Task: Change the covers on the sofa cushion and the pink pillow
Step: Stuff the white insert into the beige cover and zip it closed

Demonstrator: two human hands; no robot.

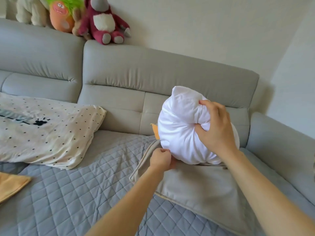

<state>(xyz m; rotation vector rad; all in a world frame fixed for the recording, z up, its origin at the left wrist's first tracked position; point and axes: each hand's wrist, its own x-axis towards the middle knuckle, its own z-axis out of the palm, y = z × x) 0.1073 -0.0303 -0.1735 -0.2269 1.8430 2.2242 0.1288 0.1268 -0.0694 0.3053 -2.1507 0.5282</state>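
A white cushion insert (180,126) stands bunched up on the sofa seat, its lower part tucked into the open edge of a beige cushion cover (201,186) that lies flat in front of it. My right hand (216,126) grips a fold of the insert from the right. My left hand (161,159) pinches the cover's open edge just below the insert. A bit of orange fabric (156,131) shows behind the insert. A pillow in a white cover with black dots (47,132) lies at the left.
The grey sofa has a quilted seat mat (88,189) and an armrest (283,142) at the right. Another orange cloth (12,184) lies at the left edge. Plush toys (102,19) sit on the backrest top.
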